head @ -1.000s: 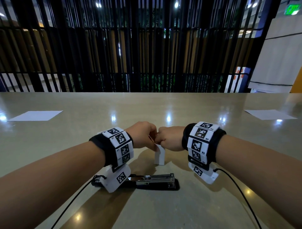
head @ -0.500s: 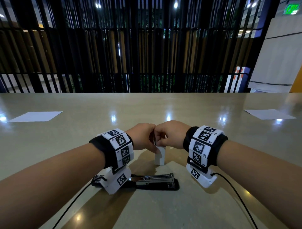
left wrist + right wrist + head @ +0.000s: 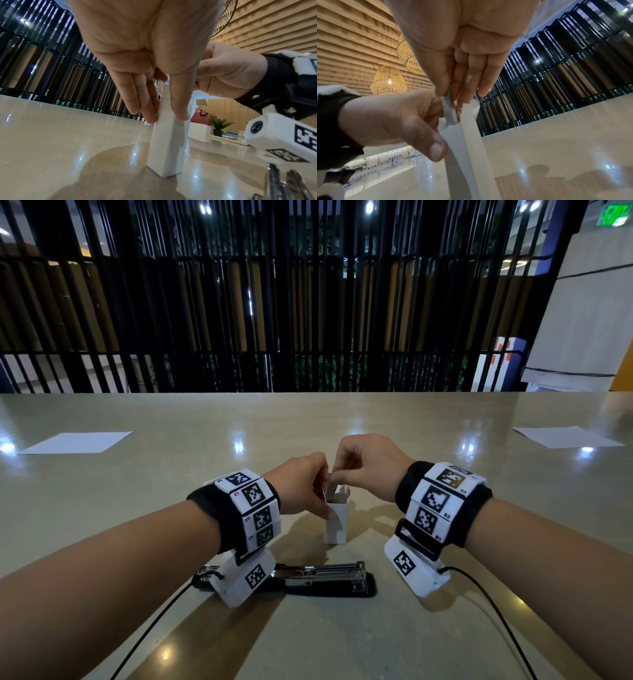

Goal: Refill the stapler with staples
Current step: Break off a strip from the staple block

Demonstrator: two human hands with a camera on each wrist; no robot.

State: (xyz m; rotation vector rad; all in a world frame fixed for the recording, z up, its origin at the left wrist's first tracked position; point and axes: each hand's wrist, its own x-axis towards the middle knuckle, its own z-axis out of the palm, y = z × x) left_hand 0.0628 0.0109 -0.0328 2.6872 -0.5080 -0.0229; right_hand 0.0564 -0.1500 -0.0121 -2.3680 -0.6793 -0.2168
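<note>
A small white staple box (image 3: 336, 523) (image 3: 167, 148) (image 3: 464, 146) stands upright on the table with its top flaps open. My left hand (image 3: 305, 487) (image 3: 164, 108) grips its upper part between thumb and fingers. My right hand (image 3: 356, 467) (image 3: 452, 93) pinches a grey strip of staples (image 3: 332, 493) (image 3: 448, 113) that sticks half out of the box top. The black stapler (image 3: 322, 577) lies opened flat near me, its metal staple channel facing up, partly hidden by the left wrist camera.
The glossy beige table (image 3: 308, 419) stretches far and wide. A white paper sheet (image 3: 77, 442) lies at far left and another sheet (image 3: 567, 436) at far right. Camera cables trail from both wrists toward me. A black slatted fence stands beyond the table.
My right hand has risen and opened from a fist over the box into a pinch, drawing the staple strip upward out of the box. The left hand stays on the box.
</note>
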